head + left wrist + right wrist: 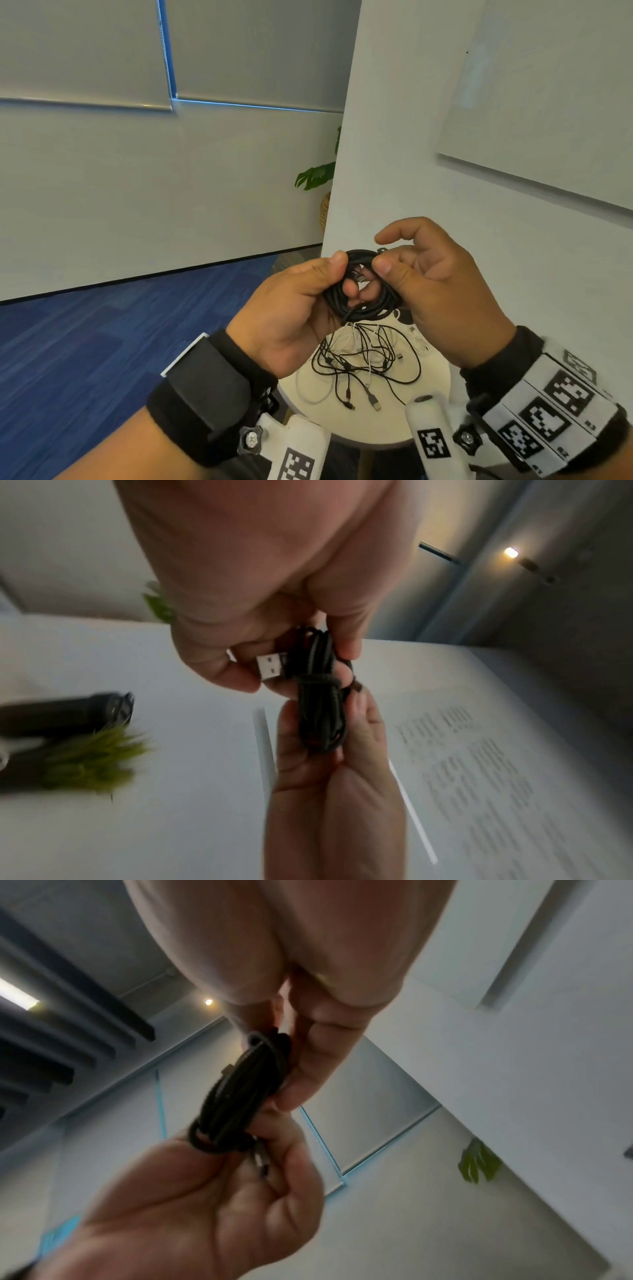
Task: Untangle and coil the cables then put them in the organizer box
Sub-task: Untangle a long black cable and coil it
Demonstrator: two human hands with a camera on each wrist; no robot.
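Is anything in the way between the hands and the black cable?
No. Both the left hand and the right hand already grip the coiled black cable, so nothing sits between them. The organizer box isn't visible.

Two hands are seen, the left hand and the right hand, and one coiled black cable is held between them. One silver plug is shown on that coil in the left wrist view. One round table is counted below, and on it one tangle of loose cables, black and white; how many are in it cannot be told. One green plant is seen by the wall.
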